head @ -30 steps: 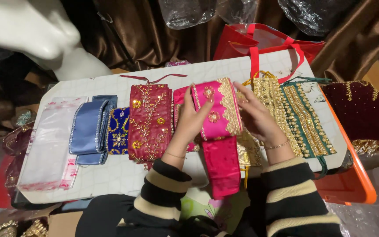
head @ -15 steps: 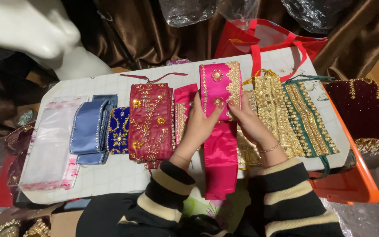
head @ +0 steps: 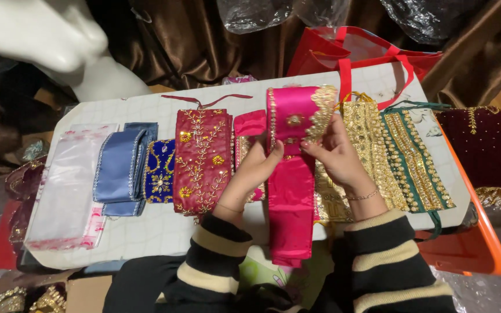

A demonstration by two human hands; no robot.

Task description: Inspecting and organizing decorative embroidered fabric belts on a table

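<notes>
Basically both hands pinch the pink embroidered sash (head: 290,168): left hand (head: 257,168) at its edge, right hand (head: 336,153) on the gold trim, holding it flat over the white table (head: 146,232).

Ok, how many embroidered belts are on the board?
7, perhaps more hidden: light blue, navy, dark red, pink part-hidden, pink in both hands, gold, green.

Black sleeves with cream stripes, thin gold bracelet (head: 362,196) on right wrist
</notes>
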